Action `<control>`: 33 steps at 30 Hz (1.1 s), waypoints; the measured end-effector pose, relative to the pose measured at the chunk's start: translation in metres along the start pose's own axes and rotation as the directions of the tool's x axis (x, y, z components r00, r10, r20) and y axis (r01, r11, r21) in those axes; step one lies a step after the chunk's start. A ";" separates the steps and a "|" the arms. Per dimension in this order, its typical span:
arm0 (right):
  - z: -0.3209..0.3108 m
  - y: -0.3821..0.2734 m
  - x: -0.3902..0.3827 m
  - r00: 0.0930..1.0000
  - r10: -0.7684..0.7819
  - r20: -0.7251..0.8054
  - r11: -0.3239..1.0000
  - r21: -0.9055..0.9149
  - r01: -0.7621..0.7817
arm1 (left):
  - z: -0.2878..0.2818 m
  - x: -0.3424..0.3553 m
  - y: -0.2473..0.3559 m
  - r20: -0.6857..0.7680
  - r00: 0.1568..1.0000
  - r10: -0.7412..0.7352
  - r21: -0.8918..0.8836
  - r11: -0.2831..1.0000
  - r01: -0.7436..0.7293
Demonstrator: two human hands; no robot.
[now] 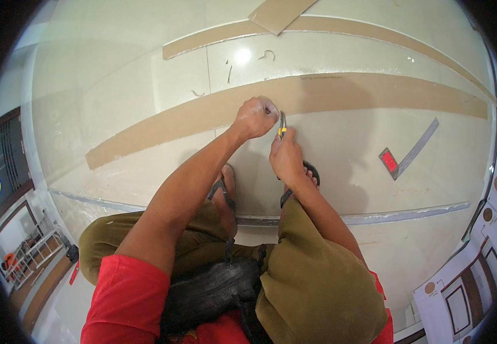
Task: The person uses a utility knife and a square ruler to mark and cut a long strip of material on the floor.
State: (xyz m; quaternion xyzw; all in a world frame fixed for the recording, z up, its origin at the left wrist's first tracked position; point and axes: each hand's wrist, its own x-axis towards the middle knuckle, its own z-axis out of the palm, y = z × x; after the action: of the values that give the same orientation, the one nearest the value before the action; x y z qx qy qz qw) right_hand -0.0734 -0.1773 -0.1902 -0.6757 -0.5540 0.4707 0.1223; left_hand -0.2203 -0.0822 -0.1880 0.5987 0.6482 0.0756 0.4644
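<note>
My right hand (pixel 287 156) grips a utility knife (pixel 283 132) with a yellow and dark body, its blade pointing away from me. Close beside the blade, my left hand (pixel 256 118) is closed with the fingers curled in; whatever they hold, if anything, is hidden. Both hands are above the near edge of a long brown strip of sheet material (pixel 191 112), which lies across the pale glossy surface. To the right of my hands rests a try square (pixel 413 155) with a red patch on its stock.
Farther off lies a second, narrower brown strip (pixel 214 36), with a brown offcut (pixel 280 12) across it. Thin curled scraps (pixel 267 55) are scattered between the strips. A grey metal-like bar (pixel 397 218) runs sideways by my sandalled feet. Printed sheets (pixel 460 298) stand at the lower right.
</note>
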 end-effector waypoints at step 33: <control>-0.116 0.060 -0.022 0.991 0.125 -0.041 0.835 0.544 -0.083 | -0.148 -0.137 -0.143 -0.055 0.997 0.054 0.667 0.745 -0.004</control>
State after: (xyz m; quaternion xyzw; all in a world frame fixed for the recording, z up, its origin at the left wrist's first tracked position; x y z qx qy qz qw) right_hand 0.0552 -0.1766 -0.1596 -0.6600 -0.3562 0.5880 0.3029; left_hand -0.4440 -0.1691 -0.1291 0.7318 0.6391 -0.1325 0.1958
